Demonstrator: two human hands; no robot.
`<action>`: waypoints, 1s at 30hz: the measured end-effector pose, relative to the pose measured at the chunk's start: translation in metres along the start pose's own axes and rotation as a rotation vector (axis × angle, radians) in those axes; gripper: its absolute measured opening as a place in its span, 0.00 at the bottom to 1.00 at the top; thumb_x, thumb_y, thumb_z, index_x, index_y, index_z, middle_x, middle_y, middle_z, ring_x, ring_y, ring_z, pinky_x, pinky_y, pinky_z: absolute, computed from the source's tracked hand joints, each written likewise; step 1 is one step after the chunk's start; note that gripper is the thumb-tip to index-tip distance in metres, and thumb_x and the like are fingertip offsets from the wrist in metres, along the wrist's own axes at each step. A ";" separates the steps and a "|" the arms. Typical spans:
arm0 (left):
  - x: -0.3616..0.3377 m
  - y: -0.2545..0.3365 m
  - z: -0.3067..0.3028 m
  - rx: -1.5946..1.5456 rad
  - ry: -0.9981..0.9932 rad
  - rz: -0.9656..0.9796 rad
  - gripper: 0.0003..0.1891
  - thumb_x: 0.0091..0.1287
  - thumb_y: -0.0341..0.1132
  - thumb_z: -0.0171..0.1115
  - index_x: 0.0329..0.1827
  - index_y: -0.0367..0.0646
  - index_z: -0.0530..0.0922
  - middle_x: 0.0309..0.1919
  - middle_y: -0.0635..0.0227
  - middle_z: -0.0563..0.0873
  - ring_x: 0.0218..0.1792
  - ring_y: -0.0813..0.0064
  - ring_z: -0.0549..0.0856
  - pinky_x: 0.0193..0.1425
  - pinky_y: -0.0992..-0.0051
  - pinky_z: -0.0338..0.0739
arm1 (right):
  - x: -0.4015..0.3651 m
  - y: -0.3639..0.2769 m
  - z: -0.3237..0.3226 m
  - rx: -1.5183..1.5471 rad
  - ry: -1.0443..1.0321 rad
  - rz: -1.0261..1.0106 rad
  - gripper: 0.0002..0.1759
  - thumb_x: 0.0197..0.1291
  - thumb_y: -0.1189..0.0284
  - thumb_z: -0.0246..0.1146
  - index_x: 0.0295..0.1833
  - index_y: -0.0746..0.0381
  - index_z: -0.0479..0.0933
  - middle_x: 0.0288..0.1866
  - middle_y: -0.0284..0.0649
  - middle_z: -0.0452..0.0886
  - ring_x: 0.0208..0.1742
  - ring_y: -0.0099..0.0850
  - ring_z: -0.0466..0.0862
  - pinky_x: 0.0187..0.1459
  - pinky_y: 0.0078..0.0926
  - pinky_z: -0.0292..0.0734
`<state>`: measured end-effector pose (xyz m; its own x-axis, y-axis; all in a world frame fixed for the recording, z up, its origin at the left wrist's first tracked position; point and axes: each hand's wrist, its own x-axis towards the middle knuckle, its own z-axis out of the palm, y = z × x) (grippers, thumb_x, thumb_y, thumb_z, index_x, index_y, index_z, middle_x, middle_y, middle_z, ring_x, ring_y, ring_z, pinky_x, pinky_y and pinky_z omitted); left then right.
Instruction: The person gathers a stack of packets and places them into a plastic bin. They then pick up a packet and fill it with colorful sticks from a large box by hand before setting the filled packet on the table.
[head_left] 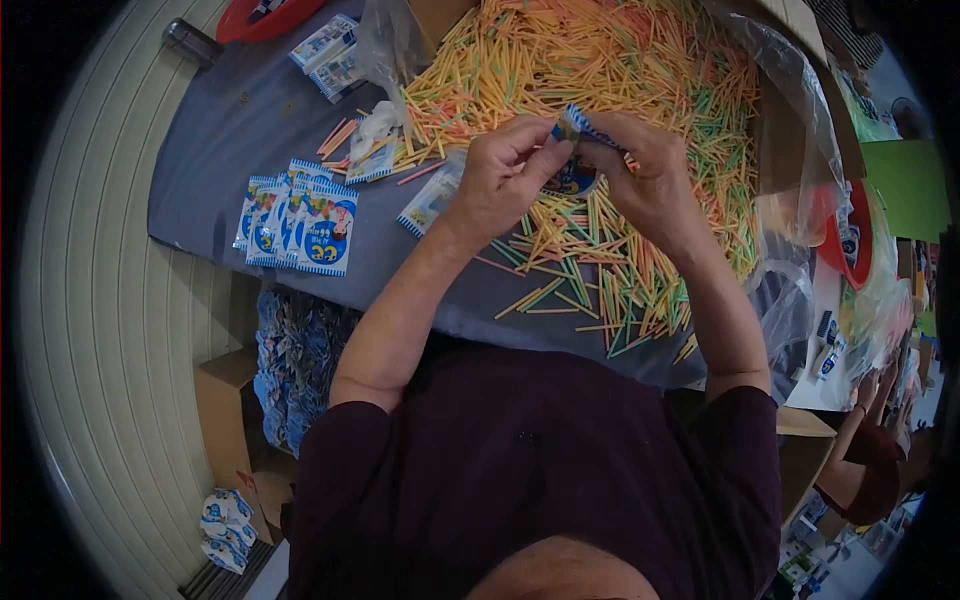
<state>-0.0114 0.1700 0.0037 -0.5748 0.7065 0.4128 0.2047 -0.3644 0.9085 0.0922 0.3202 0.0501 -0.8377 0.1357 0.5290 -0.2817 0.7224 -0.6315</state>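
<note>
Both hands meet over the near part of a large heap of thin coloured sticks [560,60]. Between them is a small blue and white packet [572,180]. My left hand [508,172] pinches its left side with thumb and fingers. Its right side is gripped by my right hand [645,170], whose fingers partly cover it. Whether the packet is open cannot be made out. Left of my left forearm, several printed packets [325,230] lie overlapping on the grey cloth. Another packet [430,205] lies just beside my left wrist.
A red basin [262,18] and a dark metal flask [190,42] stand at the back left. Clear plastic [795,80] and a second red basin [850,235] are at the right. A cardboard box [228,410] is below left. Another person's arm [850,430] shows at far right.
</note>
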 end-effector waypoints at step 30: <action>-0.086 0.006 -0.044 1.294 -0.019 0.115 0.07 0.51 0.26 0.67 0.34 0.40 0.82 0.32 0.64 0.80 0.34 0.61 0.81 0.36 0.66 0.78 | 0.036 0.074 0.039 -1.131 -0.576 0.000 0.10 0.54 0.73 0.63 0.41 0.62 0.83 0.55 0.45 0.79 0.63 0.40 0.73 0.52 0.60 0.67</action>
<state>0.0050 0.0805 -0.0297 -0.4940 0.7229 0.4831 0.8694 0.4159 0.2667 0.0228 0.3523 -0.0001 -0.9993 0.0273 0.0269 0.0351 0.9348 0.3535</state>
